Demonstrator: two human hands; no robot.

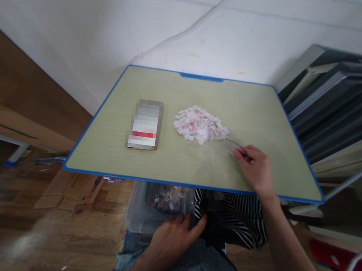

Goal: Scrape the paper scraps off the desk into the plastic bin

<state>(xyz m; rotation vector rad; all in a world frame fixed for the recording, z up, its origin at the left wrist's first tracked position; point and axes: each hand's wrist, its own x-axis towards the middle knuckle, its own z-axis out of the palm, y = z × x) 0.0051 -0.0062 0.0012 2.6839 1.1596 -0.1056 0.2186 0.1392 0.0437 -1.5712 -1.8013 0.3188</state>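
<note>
Leftmost on the worktop (176, 168), a blurred-out box (145, 124) lies flat. Below the near edge, the left hand (172, 241) rests palm down by a plastic bin (132, 222), fingers loosely spread, apparently gripping nothing. Mid-worktop, the scraps (200, 125) form a low heap; they look feather-light, thin and easily scattered, best pinched singly by an edge. At their right, the right hand (258, 167) is closed around slim tweezers (242, 149), tips near the heap; whether they touch is unclear.
</note>
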